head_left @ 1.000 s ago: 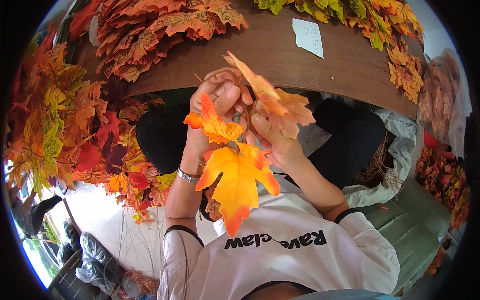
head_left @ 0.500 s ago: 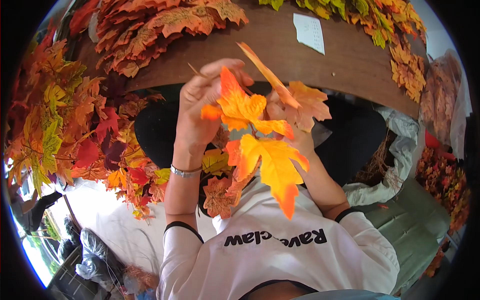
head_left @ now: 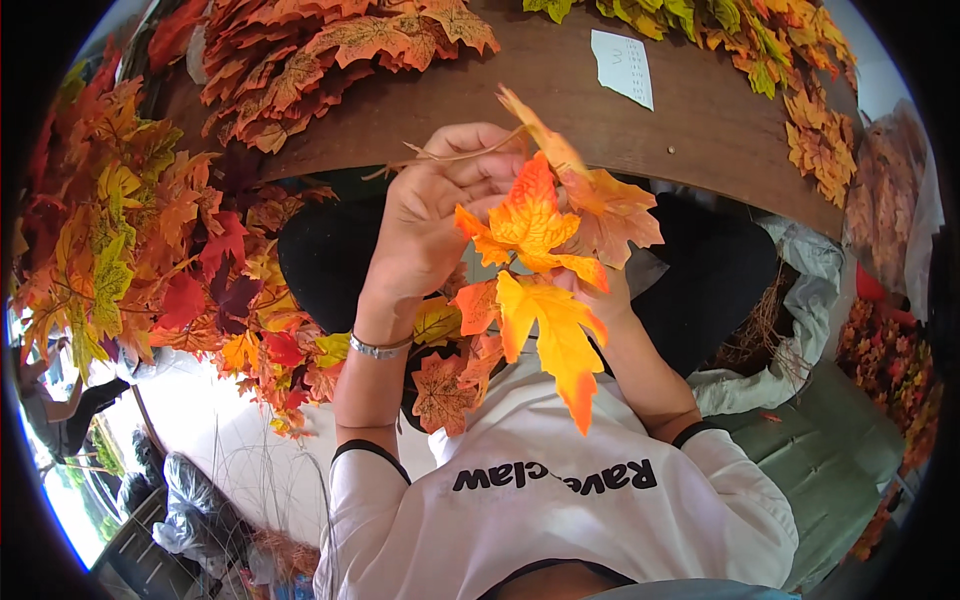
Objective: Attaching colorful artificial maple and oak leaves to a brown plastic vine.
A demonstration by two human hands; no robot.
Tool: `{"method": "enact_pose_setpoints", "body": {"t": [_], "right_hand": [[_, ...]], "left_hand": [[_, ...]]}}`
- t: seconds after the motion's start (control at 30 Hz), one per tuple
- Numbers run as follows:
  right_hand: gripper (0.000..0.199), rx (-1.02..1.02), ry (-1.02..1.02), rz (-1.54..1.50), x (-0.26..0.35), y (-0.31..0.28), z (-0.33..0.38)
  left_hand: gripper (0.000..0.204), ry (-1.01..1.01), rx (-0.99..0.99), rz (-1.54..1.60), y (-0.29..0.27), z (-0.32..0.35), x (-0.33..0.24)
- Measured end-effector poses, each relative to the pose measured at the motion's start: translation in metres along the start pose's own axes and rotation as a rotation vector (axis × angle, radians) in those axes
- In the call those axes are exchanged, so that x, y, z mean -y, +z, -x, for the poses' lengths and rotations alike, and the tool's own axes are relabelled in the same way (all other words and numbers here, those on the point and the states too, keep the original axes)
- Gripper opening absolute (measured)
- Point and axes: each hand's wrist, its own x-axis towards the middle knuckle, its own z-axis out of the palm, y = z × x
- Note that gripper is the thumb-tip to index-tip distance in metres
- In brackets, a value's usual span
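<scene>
A spray of orange and yellow artificial maple leaves (head_left: 555, 335) hangs between my hands, in front of my chest. My left hand (head_left: 425, 215) is closed, with its fingers pinched round a thin brown stem (head_left: 465, 155) whose end pokes out to the left. A peach-coloured leaf (head_left: 615, 215) stands at the upper right of the spray. Behind the leaves, my right hand (head_left: 605, 295) is closed on the spray, its fingertips mostly hidden. Lower down, darker orange leaves (head_left: 442, 392) hang near my left wrist.
Beyond my hands is a brown table (head_left: 430, 100) with a heap of orange leaves (head_left: 300, 60), a paper slip (head_left: 622, 70) and green-yellow leaves (head_left: 735, 35). A thick mass of mixed leaves (head_left: 110, 230) hangs on the left. An open white sack (head_left: 815, 290) stands right.
My left hand has moved a little right, closer to the spray, and the brown stem now shows across its fingers. The upper leaves have turned and shifted right.
</scene>
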Motion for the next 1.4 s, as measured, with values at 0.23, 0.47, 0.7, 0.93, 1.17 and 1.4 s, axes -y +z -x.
{"method": "enact_pose_setpoints", "body": {"t": [0.23,0.47,0.7,0.93,1.17,1.4], "right_hand": [[0.046,0.064,0.181,-0.14,0.002,-0.007,0.0],[0.023,-0.055,0.125,-0.189,-0.002,0.002,-0.002],[0.013,0.05,-0.228,0.469,-0.011,-0.002,-0.005],[0.027,0.222,-0.732,0.945,-0.015,0.021,0.004],[0.027,0.455,-0.851,0.867,-0.04,0.056,0.011],[0.02,0.629,-0.904,0.91,-0.076,0.067,0.024]], "left_hand": [[0.036,0.081,-0.083,-0.048,0.0,0.002,0.004],[0.018,0.082,-0.193,-0.049,-0.006,-0.001,0.007],[0.02,0.067,-0.434,0.116,0.01,-0.005,0.003],[0.025,0.07,-0.299,-0.082,-0.022,0.007,0.005],[0.031,-0.245,-0.303,-0.286,-0.027,0.048,-0.053],[0.031,-0.371,-0.451,-0.466,0.019,0.108,-0.091]]}}
